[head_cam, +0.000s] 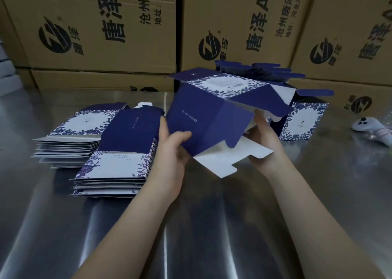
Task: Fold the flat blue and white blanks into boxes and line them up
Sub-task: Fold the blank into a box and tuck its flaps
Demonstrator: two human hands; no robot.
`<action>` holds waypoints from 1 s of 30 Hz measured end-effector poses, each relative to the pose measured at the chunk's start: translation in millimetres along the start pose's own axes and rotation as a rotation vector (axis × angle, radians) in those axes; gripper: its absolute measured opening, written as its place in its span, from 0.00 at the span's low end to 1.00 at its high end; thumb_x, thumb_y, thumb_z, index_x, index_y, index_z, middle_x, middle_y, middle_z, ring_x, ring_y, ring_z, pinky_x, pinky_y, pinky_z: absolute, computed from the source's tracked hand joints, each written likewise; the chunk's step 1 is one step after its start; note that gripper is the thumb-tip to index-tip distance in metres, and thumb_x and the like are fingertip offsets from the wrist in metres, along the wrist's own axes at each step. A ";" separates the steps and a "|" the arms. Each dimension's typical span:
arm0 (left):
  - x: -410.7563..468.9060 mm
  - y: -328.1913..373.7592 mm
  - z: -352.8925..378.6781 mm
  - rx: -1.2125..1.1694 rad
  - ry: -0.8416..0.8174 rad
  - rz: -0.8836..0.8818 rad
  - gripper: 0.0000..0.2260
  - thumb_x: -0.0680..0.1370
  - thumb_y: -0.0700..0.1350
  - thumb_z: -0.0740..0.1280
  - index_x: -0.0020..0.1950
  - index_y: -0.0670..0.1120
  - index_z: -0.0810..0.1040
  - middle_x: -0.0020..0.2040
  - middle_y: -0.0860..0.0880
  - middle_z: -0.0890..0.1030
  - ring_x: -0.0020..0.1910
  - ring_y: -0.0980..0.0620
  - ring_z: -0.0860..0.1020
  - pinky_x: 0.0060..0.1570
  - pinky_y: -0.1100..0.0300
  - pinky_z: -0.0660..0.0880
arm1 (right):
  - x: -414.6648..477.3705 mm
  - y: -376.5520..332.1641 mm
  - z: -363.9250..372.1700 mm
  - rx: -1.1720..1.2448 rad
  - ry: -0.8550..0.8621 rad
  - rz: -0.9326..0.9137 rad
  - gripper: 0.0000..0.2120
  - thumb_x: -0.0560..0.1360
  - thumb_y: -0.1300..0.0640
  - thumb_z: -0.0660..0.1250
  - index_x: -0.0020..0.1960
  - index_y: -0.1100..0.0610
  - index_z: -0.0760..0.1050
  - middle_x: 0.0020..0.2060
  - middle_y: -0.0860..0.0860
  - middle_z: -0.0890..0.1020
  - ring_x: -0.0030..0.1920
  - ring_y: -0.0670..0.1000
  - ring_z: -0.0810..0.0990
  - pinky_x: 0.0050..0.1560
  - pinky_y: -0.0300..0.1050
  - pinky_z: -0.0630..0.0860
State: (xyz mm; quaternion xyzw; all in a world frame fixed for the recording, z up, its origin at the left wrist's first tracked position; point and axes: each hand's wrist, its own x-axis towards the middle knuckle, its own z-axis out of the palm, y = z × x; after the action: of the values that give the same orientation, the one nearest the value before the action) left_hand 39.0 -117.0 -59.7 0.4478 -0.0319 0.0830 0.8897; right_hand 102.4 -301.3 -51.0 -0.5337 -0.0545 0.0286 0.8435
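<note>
The step in hand looks like the opening-out of one half-opened blue and white printed cardboard blank (203, 117), held in the air at the centre of the frame above the shiny steel table (212, 225). Its walls are partly squared up, while its white-lined bottom flaps (224, 160) hang loose towards the viewer. The left hand (171, 151) comes up from the lower middle of the frame and pinches the dark blue side panel, with the thumb on top and the fingers underneath. The right hand (265, 139), just right of centre, reaches up against the white inner side of the blank. Its fingers run behind a flap, so I cannot tell whether they clamp the card or only prop it. The next move probably calls for pushing the walls fully square, then tucking the loose flaps in one over another to lock the base. That needs the left hand to hold the panel steady while the right does the folding. Two stacks of flat blue and white blanks (118, 164) lie at centre left, just beside the left wrist, so plenty of the job remains. A few finished blue and white boxes (301, 119) stand with lids up at the centre right, behind the right hand, and the new box would probably go beside them. Brown corrugated cartons with black print (95, 24) fill the top of the frame, and a white handheld controller (371, 128) lies at the right edge.
</note>
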 end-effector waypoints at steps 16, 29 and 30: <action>-9.7 -10.5 1.9 0.718 -0.032 0.303 0.29 0.77 0.54 0.63 0.78 0.60 0.61 0.78 0.59 0.62 0.79 0.59 0.55 0.77 0.51 0.57 | -5.8 -1.4 9.4 -0.255 0.118 -0.237 0.09 0.68 0.42 0.69 0.37 0.47 0.81 0.37 0.51 0.80 0.38 0.52 0.78 0.43 0.48 0.73; -8.4 11.4 0.3 0.407 0.145 0.287 0.12 0.77 0.53 0.62 0.53 0.52 0.83 0.56 0.47 0.84 0.60 0.45 0.79 0.67 0.38 0.71 | -11.0 -5.7 13.6 -0.285 -0.197 -0.384 0.24 0.73 0.59 0.56 0.69 0.53 0.70 0.61 0.54 0.78 0.47 0.55 0.84 0.38 0.55 0.81; -7.3 12.6 -0.5 0.371 0.151 0.287 0.10 0.77 0.53 0.63 0.47 0.53 0.83 0.52 0.48 0.84 0.57 0.45 0.80 0.66 0.36 0.71 | -11.2 -5.2 12.9 -0.281 -0.241 -0.368 0.27 0.71 0.62 0.55 0.70 0.53 0.69 0.63 0.54 0.77 0.47 0.56 0.84 0.40 0.56 0.81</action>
State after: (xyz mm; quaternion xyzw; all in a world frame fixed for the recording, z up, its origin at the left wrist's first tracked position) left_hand 29.6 -110.1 -50.9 0.5870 -0.0128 0.2461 0.7712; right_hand 89.7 -293.1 -41.6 -0.6195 -0.2541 -0.0701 0.7394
